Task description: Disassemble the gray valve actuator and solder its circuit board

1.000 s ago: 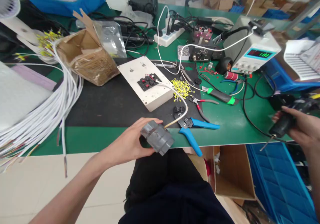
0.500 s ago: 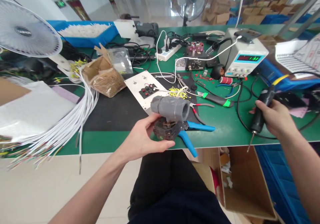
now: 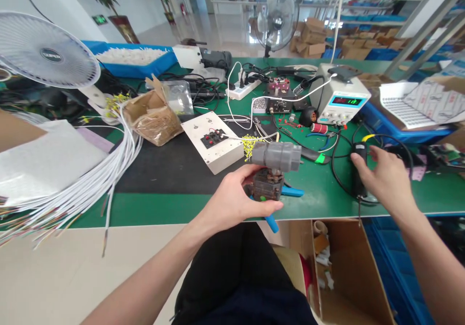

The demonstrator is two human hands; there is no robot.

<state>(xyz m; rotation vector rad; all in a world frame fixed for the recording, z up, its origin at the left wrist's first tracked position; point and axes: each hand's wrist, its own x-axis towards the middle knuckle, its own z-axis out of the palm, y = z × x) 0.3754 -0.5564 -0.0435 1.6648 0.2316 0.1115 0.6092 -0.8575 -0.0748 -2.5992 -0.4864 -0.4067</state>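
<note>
My left hand grips a valve with a grey threaded pipe body on top and a dirty dark box below. The thumb presses the box near its bottom edge. Behind it, partly hidden, blue-handled pliers rest at the bench edge. To the right, a black electric screwdriver lies by the front edge, its bit pointing toward me. My right hand is at it, thumb against the body and the other fingers apart from it. A white box with a black switch panel stands beyond the valve.
White cables spread over the left side. An open carton stands behind the black mat. Yellow-tipped parts lie beside the white box. Toward the back right is a power supply. A cardboard box sits below the bench edge.
The right hand's grip on the screwdriver has loosened, and the tool is now down at the bench edge. The left hand has shifted right in view with the valve. The camera view has tilted up.
</note>
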